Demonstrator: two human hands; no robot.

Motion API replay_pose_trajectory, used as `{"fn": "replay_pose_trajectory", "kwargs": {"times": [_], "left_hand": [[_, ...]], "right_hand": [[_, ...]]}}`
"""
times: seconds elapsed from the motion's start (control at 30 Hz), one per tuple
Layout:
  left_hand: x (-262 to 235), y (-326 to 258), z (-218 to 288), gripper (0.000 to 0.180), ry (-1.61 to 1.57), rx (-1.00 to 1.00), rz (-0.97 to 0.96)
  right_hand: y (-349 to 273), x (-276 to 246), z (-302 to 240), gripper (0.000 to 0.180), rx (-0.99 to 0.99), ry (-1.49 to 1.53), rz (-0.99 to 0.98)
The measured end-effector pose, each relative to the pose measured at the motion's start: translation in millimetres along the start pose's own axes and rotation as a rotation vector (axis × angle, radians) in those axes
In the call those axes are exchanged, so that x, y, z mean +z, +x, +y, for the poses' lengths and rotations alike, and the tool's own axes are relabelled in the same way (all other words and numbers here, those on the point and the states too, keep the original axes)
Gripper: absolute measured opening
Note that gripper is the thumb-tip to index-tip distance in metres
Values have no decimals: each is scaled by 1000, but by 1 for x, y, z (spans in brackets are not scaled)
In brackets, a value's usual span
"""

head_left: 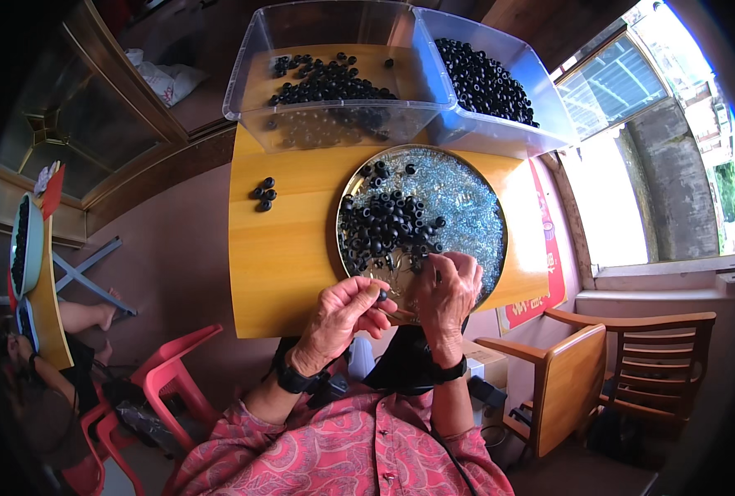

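Where the person's two hands meet over the near edge of a small wooden table (pixel 285 256), the left hand (pixel 343 312) pinches a small black ring (pixel 381 294) between thumb and fingertips, closed on it. The right hand (pixel 448 291) is just beside it, fingers curled together over the near rim of a round metal tray (pixel 353 183); it seems to grip something thin, but that thing is too small to make out. Both wrists wear dark bands, and the sleeves are pink with a red pattern.

The tray sits on the right half of the table. A heap of black rings (pixel 388 227) fills its left and middle part, and small clear beads (pixel 462 202) cover the rest of it. A little cluster of loose black rings (pixel 263 195) lies on the bare wood to the left, well apart from the tray.

At the far edge of the table stand two clear plastic bins side by side. The left bin (pixel 248 74) holds a thin scatter of black rings; the right bin (pixel 549 99) holds a deeper pile of them.

Beyond the table, a red plastic stool (pixel 173 372) stands at lower left, a wooden chair (pixel 624 364) at lower right, and a bright window (pixel 632 165) on the right. At far left another person (pixel 37 388) sits by a second table that carries a tray of dark pieces.
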State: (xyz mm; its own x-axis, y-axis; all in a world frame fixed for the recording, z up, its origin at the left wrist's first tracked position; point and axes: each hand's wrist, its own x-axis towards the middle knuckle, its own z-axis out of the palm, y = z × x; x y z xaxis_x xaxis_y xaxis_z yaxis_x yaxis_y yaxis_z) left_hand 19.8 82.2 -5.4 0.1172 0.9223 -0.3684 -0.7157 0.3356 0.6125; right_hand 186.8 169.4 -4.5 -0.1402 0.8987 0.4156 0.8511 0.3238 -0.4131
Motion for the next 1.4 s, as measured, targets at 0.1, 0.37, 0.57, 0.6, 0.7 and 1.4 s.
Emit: {"fn": "replay_pose_trajectory", "kwargs": {"times": [0.1, 0.37, 0.57, 0.6, 0.7, 1.4], "left_hand": [[0, 0, -1, 27, 5, 8, 10], [-1, -1, -1, 27, 1, 17, 19], [-1, -2, -1, 27, 6, 16, 28], [-1, -2, -1, 27, 7, 19, 27], [-1, -2, -1, 26, 5, 24, 24], [-4, -8, -1, 26, 9, 50, 29]], "right_hand": [[0, 1, 2, 11, 2, 17, -7], [-3, 0, 2, 15, -30, 35, -8], [-3, -1, -3, 16, -4, 35, -27], [-3, -1, -3, 16, -4, 34, -27], [-4, 0, -1, 14, -1, 37, -31], [-6, -1, -7, 15, -77, -17, -36]]}}
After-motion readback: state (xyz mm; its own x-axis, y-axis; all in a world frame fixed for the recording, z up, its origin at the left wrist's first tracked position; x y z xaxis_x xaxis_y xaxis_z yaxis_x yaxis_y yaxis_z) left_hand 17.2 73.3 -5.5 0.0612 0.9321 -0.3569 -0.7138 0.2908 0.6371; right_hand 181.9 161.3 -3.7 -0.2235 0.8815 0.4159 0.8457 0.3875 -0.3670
